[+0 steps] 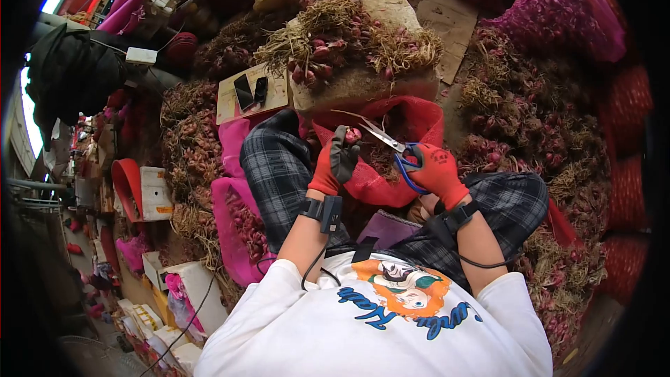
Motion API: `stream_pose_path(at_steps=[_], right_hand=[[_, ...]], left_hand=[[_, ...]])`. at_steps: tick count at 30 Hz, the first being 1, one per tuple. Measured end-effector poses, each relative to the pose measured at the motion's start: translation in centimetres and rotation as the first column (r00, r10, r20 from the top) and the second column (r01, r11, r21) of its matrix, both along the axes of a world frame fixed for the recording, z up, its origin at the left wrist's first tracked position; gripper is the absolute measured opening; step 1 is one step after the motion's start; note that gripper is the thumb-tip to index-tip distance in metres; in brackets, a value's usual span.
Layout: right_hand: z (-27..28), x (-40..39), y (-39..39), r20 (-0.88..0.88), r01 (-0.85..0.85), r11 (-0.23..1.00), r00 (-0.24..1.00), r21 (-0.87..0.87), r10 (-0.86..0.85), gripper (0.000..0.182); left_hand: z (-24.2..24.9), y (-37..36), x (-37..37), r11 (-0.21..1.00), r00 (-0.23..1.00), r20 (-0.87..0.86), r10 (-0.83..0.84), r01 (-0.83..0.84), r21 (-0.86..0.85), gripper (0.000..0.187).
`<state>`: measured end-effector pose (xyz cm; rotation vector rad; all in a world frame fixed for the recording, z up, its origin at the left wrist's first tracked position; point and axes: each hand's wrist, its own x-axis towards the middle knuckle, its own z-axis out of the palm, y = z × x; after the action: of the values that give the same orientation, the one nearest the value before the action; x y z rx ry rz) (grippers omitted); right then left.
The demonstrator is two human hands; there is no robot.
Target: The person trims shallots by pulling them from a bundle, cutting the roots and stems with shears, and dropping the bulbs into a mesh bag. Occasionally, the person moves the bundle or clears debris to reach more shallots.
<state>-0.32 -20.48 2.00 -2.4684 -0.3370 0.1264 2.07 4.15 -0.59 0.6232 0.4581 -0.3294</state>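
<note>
My left hand [335, 160], in a red glove with a dark palm, is closed around a shallot [353, 135] with a long dry stalk sticking out to the upper left. Blue-handled scissors [386, 138] are gripped in my right hand [438, 169], which wears a red glove. Their blades are parted and point toward the shallot and its stalk. Below both hands, an open red mesh bag [431, 124] spreads between my knees, its inside partly hidden. Bunches of dried shallots [324, 35] lie on a block just ahead.
A phone [243, 92] rests on a wooden board [227, 101] ahead to the left. Heaped shallots [516, 126] fill the right side, with a pink mesh sack [572, 17] behind. A pink bag [234, 237] stands by my left knee. Cables run from both wrists.
</note>
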Motion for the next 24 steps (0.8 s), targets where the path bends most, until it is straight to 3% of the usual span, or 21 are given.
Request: stream_pose_path(at_steps=[4,7,10,13,16,22,24], right_hand=[[0.2,-0.5,-1.1,0.114,-0.083,0.996,0.99,-0.021,0.085,0.043],[0.2,-0.3,-1.5,0.106,-0.138,0.989,0.984,-0.052,0.143,0.042],[0.6,-0.2,-1.6,0.094,-0.137,0.989,0.986,-0.051,0.141,0.041],[0.7,-0.1,-1.6,0.076,-0.16,0.985,0.983,-0.07,0.166,0.042],[0.5,-0.2,-1.9,0.056,-0.186,0.976,0.98,-0.113,0.193,0.044],[0.2,-0.4,-2.2,0.009,-0.242,0.947,0.968,-0.211,0.25,0.041],[0.5,-0.4,-2.2,-0.01,-0.269,0.93,0.961,-0.249,0.275,0.039]], left_hand=[[-0.4,1.4,0.3,0.989,0.994,-0.044,-0.095,0.09,-0.114,0.021],[-0.7,1.7,0.2,0.977,0.972,-0.134,-0.193,0.179,-0.114,0.024],[-0.4,1.4,0.4,0.986,0.971,-0.173,-0.165,0.157,-0.057,0.026],[0.2,1.7,0.1,0.971,0.951,-0.197,-0.238,0.231,-0.056,0.025],[1.1,0.8,0.0,0.981,0.976,-0.099,-0.193,0.194,0.005,0.025],[-0.9,1.3,0.0,0.953,0.957,0.001,-0.291,0.289,-0.091,0.028],[-2.2,1.7,-0.2,0.962,0.962,0.004,-0.273,0.273,0.005,0.026]])
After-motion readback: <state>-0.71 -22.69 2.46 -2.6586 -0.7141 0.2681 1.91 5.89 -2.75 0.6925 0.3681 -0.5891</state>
